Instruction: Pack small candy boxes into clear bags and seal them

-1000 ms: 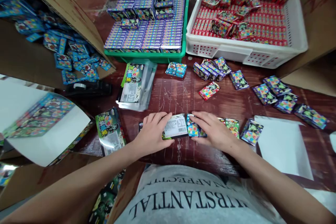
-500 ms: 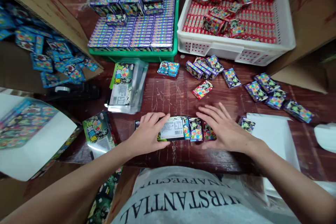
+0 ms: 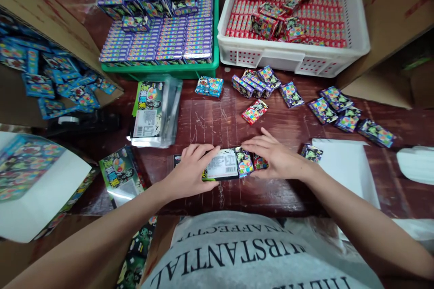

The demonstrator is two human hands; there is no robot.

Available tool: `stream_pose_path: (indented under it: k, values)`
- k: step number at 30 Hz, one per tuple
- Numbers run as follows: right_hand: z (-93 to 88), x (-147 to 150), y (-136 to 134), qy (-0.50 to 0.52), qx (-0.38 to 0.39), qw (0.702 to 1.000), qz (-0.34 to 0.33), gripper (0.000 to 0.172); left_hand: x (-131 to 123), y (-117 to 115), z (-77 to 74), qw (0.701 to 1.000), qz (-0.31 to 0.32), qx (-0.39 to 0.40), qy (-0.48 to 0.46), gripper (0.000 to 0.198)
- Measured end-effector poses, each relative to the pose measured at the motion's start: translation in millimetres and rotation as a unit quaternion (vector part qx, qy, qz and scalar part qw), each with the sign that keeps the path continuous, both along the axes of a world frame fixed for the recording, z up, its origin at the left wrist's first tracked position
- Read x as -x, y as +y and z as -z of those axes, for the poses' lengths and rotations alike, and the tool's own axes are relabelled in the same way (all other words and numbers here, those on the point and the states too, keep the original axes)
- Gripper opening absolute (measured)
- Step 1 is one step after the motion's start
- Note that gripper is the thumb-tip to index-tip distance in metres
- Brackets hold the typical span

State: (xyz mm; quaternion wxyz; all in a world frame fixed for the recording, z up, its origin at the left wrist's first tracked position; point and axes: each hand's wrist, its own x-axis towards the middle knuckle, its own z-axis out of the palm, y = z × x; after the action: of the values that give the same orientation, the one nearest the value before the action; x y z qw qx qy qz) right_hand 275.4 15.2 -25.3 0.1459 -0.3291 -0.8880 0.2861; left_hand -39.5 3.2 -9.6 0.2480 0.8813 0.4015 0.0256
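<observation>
My left hand is wrapped over a black-and-green clear pouch with a white barcode label, flat on the table in front of me. At the pouch's right end a small purple candy box shows, partly up against or inside its mouth; I cannot tell how deep. A red candy box sits just right of the purple one. My right hand closes its fingers and thumb around the red box from the right. Its fingertips reach the purple box's upper edge.
Behind are a green crate of purple boxes and a white crate of red boxes. A stack of clear printed pouches lies left. Loose purple boxes are scattered right, near white card. A carton holds blue packs.
My right hand has moved left, pushing the boxes along. A blue box that showed at the pouch's end is now out of sight, and the purple box sits against the label. My left hand stays put.
</observation>
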Motion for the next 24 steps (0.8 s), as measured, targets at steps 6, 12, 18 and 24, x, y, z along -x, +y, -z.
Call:
stream_pose_path:
  k: [6,12,18,24]
  values:
    - [-2.5,2,-11,-0.035,-0.013,0.999,0.024,0.098,-10,-10,0.7,0.999,-0.041,-0.018,0.001,0.089]
    - [-13.4,-30,-20,-0.09,-0.017,0.992,0.084,0.093,-14,-12,0.9,0.999,-0.045,-0.014,0.004,0.088]
    - [-4.3,-8,-19,-0.035,-0.017,0.998,0.051,0.07,-22,-13,2.4,0.999,-0.032,-0.014,-0.005,0.089]
    - [-7.6,-12,-10,-0.039,-0.017,0.998,0.038,0.07,-19,-7,1.6,1.0,-0.008,-0.006,0.002,0.087]
